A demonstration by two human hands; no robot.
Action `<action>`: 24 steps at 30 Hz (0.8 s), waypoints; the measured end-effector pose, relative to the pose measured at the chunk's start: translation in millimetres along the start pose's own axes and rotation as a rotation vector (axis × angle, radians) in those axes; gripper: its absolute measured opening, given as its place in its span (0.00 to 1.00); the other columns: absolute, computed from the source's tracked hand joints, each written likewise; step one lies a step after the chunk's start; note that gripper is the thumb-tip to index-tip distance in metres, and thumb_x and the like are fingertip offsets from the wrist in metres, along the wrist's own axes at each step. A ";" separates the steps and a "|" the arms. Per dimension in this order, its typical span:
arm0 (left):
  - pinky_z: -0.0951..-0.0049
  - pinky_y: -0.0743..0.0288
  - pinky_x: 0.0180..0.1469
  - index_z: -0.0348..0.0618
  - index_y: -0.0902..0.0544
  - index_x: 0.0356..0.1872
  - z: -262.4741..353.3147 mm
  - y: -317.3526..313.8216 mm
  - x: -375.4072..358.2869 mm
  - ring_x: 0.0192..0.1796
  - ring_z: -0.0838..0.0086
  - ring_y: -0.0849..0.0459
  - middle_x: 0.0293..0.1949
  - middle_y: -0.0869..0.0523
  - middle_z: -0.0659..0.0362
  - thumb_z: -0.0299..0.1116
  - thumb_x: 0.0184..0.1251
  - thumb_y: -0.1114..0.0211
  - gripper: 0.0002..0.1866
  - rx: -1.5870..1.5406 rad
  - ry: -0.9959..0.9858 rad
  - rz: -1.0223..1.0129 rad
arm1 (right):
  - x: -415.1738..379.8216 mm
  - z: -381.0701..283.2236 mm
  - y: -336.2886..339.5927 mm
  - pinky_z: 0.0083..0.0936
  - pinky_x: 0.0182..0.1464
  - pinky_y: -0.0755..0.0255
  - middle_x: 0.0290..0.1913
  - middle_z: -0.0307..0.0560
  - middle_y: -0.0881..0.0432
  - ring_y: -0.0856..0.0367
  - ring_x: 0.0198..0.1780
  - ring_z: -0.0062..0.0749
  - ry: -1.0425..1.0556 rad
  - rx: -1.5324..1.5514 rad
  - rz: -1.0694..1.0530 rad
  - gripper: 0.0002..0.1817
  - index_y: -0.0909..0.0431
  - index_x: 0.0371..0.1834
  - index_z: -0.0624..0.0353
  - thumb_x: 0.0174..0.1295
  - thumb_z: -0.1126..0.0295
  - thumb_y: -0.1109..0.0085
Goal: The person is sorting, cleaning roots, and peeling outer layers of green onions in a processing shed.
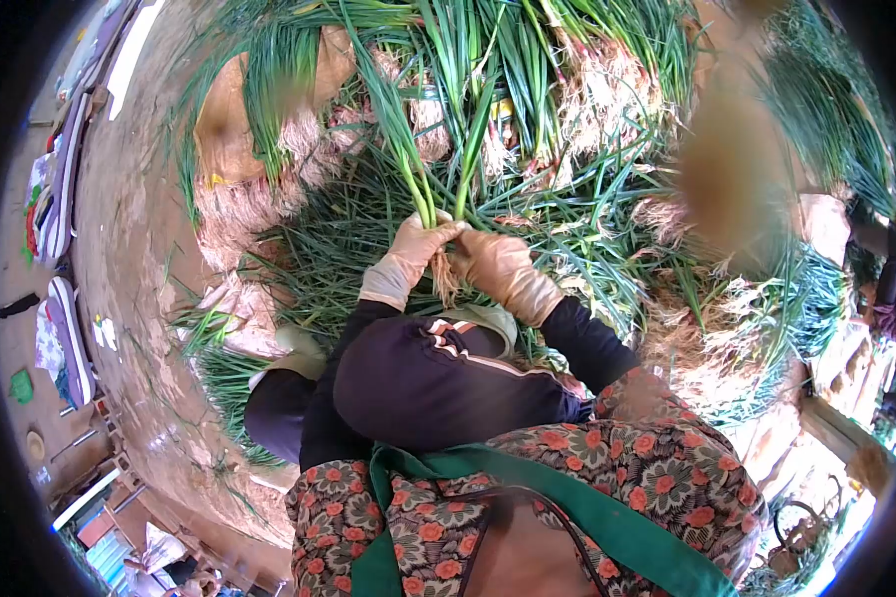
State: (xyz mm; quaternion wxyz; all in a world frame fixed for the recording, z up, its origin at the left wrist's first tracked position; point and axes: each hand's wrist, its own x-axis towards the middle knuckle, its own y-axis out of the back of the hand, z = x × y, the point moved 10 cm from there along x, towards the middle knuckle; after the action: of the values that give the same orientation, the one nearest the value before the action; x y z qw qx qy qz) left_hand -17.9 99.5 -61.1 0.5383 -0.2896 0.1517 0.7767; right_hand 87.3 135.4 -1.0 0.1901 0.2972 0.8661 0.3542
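Observation:
My left hand (408,255), in a pale glove, is closed around the lower stems of some green onions (409,159) with long upright leaves. Right beside it, my right hand (498,263), also gloved, has its fingers wrapped round the base of another green stalk (474,149). Both hands meet above my knees. Pale, stringy roots (445,279) hang down between them. Loose green leaves (338,239) lie all around and beneath the hands.
Bundled onions with pale roots (607,90) lie ahead, and more lie at the left (244,214) and right (717,328). Bare ground (129,229) stretches along the left. A wooden beam (836,433) is at the lower right.

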 end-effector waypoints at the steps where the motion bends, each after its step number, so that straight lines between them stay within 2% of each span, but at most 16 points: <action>1: 0.82 0.32 0.24 0.43 0.25 0.34 -5.7 -4.0 -0.2 0.29 0.80 0.20 0.28 0.18 0.61 0.23 0.59 0.35 0.07 -0.139 0.032 0.010 | -1.9 -5.1 -4.4 0.37 0.39 0.26 0.32 0.53 0.18 0.18 0.36 0.47 -0.002 0.027 -0.039 0.18 0.25 0.39 0.59 0.56 0.55 0.40; 3: 0.81 0.29 0.27 0.41 0.26 0.38 -3.3 -3.7 -2.7 0.34 0.75 0.16 0.34 0.16 0.53 0.23 0.62 0.39 0.06 -0.093 0.028 -0.062 | -11.0 -3.9 -17.4 0.32 0.44 0.27 0.38 0.55 0.18 0.19 0.42 0.43 -0.024 0.343 -0.440 0.21 0.24 0.46 0.60 0.57 0.55 0.41; 4: 0.81 0.28 0.29 0.41 0.27 0.39 -3.2 -4.4 -4.7 0.34 0.75 0.17 0.35 0.16 0.54 0.24 0.63 0.40 0.06 -0.084 0.032 -0.102 | -6.6 17.8 -33.2 0.28 0.47 0.28 0.40 0.54 0.19 0.20 0.44 0.38 0.091 0.547 -0.363 0.24 0.24 0.48 0.60 0.57 0.52 0.40; 7: 0.82 0.26 0.34 0.41 0.27 0.41 -3.7 -15.0 -14.1 0.36 0.76 0.19 0.40 0.17 0.54 0.25 0.65 0.42 0.06 -0.115 0.021 -0.220 | 15.0 73.4 -38.4 0.20 0.31 0.33 0.27 0.37 0.27 0.30 0.25 0.22 -0.328 1.051 -0.286 0.26 0.25 0.53 0.55 0.64 0.46 0.51; 9: 0.82 0.27 0.34 0.41 0.28 0.41 -3.0 -26.7 -22.3 0.38 0.77 0.19 0.43 0.17 0.54 0.26 0.66 0.43 0.06 -0.214 -0.013 -0.296 | 26.0 31.8 -45.7 0.15 0.19 0.46 0.20 0.30 0.34 0.44 0.16 0.15 -0.306 1.671 -0.349 0.26 0.26 0.52 0.64 0.68 0.50 0.56; 11: 0.83 0.28 0.34 0.42 0.28 0.41 3.4 -24.7 -26.3 0.40 0.77 0.20 0.44 0.18 0.55 0.26 0.65 0.43 0.06 -0.283 -0.050 -0.307 | 39.6 35.9 -74.5 0.15 0.18 0.44 0.18 0.31 0.33 0.42 0.14 0.16 -0.429 1.939 -0.264 0.24 0.25 0.48 0.69 0.68 0.54 0.54; 12: 0.84 0.28 0.34 0.42 0.28 0.42 3.7 -18.9 -27.9 0.39 0.77 0.20 0.44 0.18 0.55 0.26 0.65 0.43 0.06 -0.317 -0.059 -0.302 | 44.4 29.1 -75.2 0.17 0.16 0.40 0.18 0.34 0.29 0.40 0.12 0.19 -0.402 2.002 -0.223 0.18 0.24 0.39 0.66 0.66 0.59 0.50; 13: 0.84 0.28 0.34 0.42 0.28 0.42 3.2 -13.7 -28.1 0.39 0.77 0.20 0.43 0.18 0.56 0.25 0.65 0.43 0.07 -0.354 -0.066 -0.294 | 54.5 27.5 -105.8 0.19 0.15 0.38 0.18 0.34 0.29 0.38 0.12 0.20 -0.285 2.029 -0.453 0.15 0.24 0.32 0.61 0.66 0.60 0.51; 15: 0.84 0.29 0.33 0.43 0.28 0.43 4.5 -6.9 -32.2 0.36 0.77 0.21 0.41 0.19 0.56 0.26 0.62 0.40 0.09 -0.358 -0.063 -0.307 | 55.8 82.9 -201.5 0.20 0.15 0.38 0.18 0.34 0.28 0.35 0.12 0.21 -0.705 1.867 -0.185 0.16 0.24 0.27 0.56 0.66 0.59 0.54; 16: 0.84 0.29 0.33 0.43 0.28 0.43 17.9 -2.0 -40.6 0.35 0.78 0.21 0.40 0.19 0.57 0.27 0.62 0.40 0.10 -0.328 -0.058 -0.327 | 54.5 80.4 -169.1 0.21 0.17 0.36 0.18 0.34 0.26 0.30 0.16 0.21 -0.511 1.214 -0.312 0.16 0.23 0.29 0.54 0.67 0.57 0.55; 18: 0.83 0.28 0.31 0.44 0.28 0.44 68.8 19.4 -70.2 0.34 0.79 0.22 0.40 0.20 0.58 0.27 0.62 0.39 0.11 -0.210 -0.098 -0.182 | 47.3 54.6 -140.6 0.24 0.20 0.34 0.18 0.37 0.24 0.29 0.17 0.23 0.123 0.570 -0.330 0.19 0.22 0.28 0.57 0.67 0.55 0.55; 19: 0.81 0.27 0.30 0.45 0.27 0.44 105.2 38.4 -95.3 0.33 0.80 0.22 0.40 0.20 0.59 0.26 0.63 0.40 0.10 -0.125 -0.150 -0.010 | 18.7 36.7 -132.9 0.26 0.21 0.33 0.18 0.39 0.23 0.29 0.17 0.25 -0.105 0.875 -0.703 0.20 0.22 0.28 0.58 0.67 0.55 0.55; 20: 0.81 0.27 0.30 0.45 0.28 0.46 129.8 57.9 -116.8 0.32 0.80 0.23 0.39 0.20 0.59 0.27 0.63 0.40 0.12 -0.245 -0.223 0.094 | -0.3 24.3 -107.9 0.27 0.24 0.31 0.20 0.41 0.23 0.29 0.17 0.27 -0.153 0.688 -0.868 0.20 0.22 0.28 0.60 0.67 0.57 0.55; 22: 0.82 0.28 0.29 0.46 0.30 0.51 185.3 73.0 -137.3 0.32 0.81 0.25 0.37 0.22 0.60 0.29 0.65 0.41 0.15 -0.422 -0.478 -0.102 | 42.0 47.3 -81.9 0.31 0.26 0.29 0.21 0.43 0.21 0.26 0.19 0.32 0.332 0.360 -0.521 0.19 0.22 0.28 0.61 0.66 0.57 0.54; 23: 0.83 0.30 0.28 0.47 0.31 0.54 218.2 62.1 -151.6 0.31 0.82 0.26 0.36 0.23 0.61 0.29 0.65 0.42 0.16 -0.473 -0.659 -0.404 | 62.1 47.5 -25.9 0.33 0.31 0.28 0.26 0.48 0.19 0.20 0.26 0.38 0.642 -0.090 0.168 0.17 0.23 0.30 0.61 0.64 0.58 0.52; 24: 0.85 0.34 0.25 0.48 0.33 0.58 217.5 77.0 -153.2 0.29 0.84 0.30 0.34 0.26 0.62 0.30 0.67 0.43 0.19 -0.484 -0.616 -0.144 | 81.6 87.1 27.5 0.34 0.37 0.26 0.33 0.54 0.18 0.18 0.36 0.43 0.174 0.206 0.349 0.14 0.22 0.36 0.61 0.63 0.61 0.49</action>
State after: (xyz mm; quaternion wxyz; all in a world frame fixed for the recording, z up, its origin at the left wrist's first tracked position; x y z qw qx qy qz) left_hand -112.7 75.1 198.0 0.5277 -0.1717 -0.2251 0.8008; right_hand 83.5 247.7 -49.7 0.0192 0.4289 0.8462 0.3157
